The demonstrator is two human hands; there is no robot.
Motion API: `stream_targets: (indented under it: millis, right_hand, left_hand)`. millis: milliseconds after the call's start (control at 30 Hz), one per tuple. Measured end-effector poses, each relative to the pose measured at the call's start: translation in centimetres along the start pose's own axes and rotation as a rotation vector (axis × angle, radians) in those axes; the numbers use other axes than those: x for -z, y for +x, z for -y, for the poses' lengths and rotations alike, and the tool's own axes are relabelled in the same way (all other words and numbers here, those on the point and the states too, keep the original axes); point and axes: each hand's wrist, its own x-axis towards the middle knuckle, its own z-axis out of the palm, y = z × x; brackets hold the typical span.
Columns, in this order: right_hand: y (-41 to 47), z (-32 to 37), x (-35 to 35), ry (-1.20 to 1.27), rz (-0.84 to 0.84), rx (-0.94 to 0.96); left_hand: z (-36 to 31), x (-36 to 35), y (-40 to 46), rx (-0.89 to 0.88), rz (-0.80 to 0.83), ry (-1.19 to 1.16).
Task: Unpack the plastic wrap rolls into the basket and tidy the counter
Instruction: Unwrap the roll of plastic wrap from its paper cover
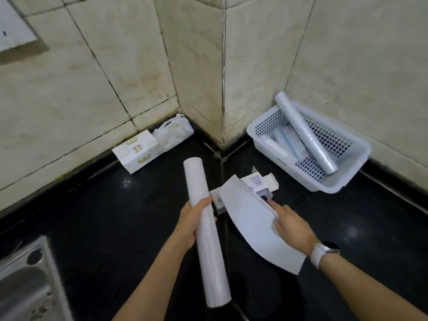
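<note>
Over black counter (115,216), left hand (190,225) gripping unlabelled roll (203,205), box (261,181) print illegible

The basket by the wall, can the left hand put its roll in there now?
Probably yes. The left hand grips the roll, the basket sits open-topped, and only the opened box lies low between them.

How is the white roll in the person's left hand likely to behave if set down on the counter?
The white roll looks rigid, staying straight though the left hand grips only its middle. Round and smooth, it would probably roll on the glossy black counter. It seems light.
</note>
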Motion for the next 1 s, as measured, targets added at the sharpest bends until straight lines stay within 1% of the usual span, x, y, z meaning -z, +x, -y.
stream_targets:
  millis: [100,167,300,333,400,433,500,600,633,667,700,767,800,833,867,933,1000]
  right_hand:
    - [0.0,0.0,-1.4,-0.27,0.06,0.012]
    - [0.4,0.1,-1.2,-0.403,0.091,0.026]
    - [0.9,-0.2,0.2,-0.489,0.239,0.093]
    - [0.8,-0.3,0.4,-0.492,0.272,0.071]
    - [0.7,-0.7,1.0,-0.471,0.267,-0.038]
    - [0.7,-0.8,1.2,-0.45,0.247,-0.089]
    - [0.5,-1.1,1.8,-0.396,0.228,-0.128]
    - [0.2,-1.4,3.4,-0.289,0.267,-0.112]
    - [0.2,-1.3,4.2,-0.247,0.254,-0.1]
    - [0.3,-1.1,5.2,-0.178,0.204,-0.081]
    - [0.6,-0.8,6.3,-0.077,0.127,-0.053]
    - [1.1,0.1,8.6,0.214,-0.032,0.004]
    - [1.3,0.6,9.7,0.361,-0.058,0.015]
    - [1.5,1.2,10.8,0.481,-0.042,0.026]
    - [1.7,1.6,11.6,0.546,-0.015,0.043]
    - [2.4,2.3,12.6,0.525,-0.007,0.061]
    - [3.7,2.0,13.4,0.492,-0.114,0.051]
  left_hand:
    - [-0.7,-0.6,1.1,-0.008,0.03,0.031]
    - [-1.4,-1.0,1.6,0.002,0.036,0.026]
    - [-2.4,-1.9,2.5,0.013,0.032,0.017]
    - [-2.7,-2.1,2.5,0.009,0.037,0.01]
    - [-3.3,-2.5,2.6,-0.007,0.06,-0.022]
    - [-3.6,-2.8,2.6,-0.012,0.07,-0.031]
    - [-4.2,-3.5,2.6,-0.011,0.103,-0.051]
    - [-5.3,-5.3,2.6,0.039,0.165,-0.097]
    - [-5.7,-6.1,2.7,0.054,0.186,-0.121]
    - [-6.1,-7.0,2.7,0.068,0.206,-0.146]
    - [-6.6,-7.8,2.8,0.081,0.226,-0.161]
    - [-7.4,-9.5,3.0,0.097,0.287,-0.164]
    - [-7.8,-10.5,3.0,0.099,0.334,-0.169]
    - [-8.3,-11.6,3.1,0.095,0.394,-0.178]
    - [-8.9,-12.8,3.2,0.083,0.465,-0.187]
    - [-10.1,-15.4,3.5,0.033,0.607,-0.196]
    - [-11.4,-18.0,4.3,-0.027,0.672,-0.197]
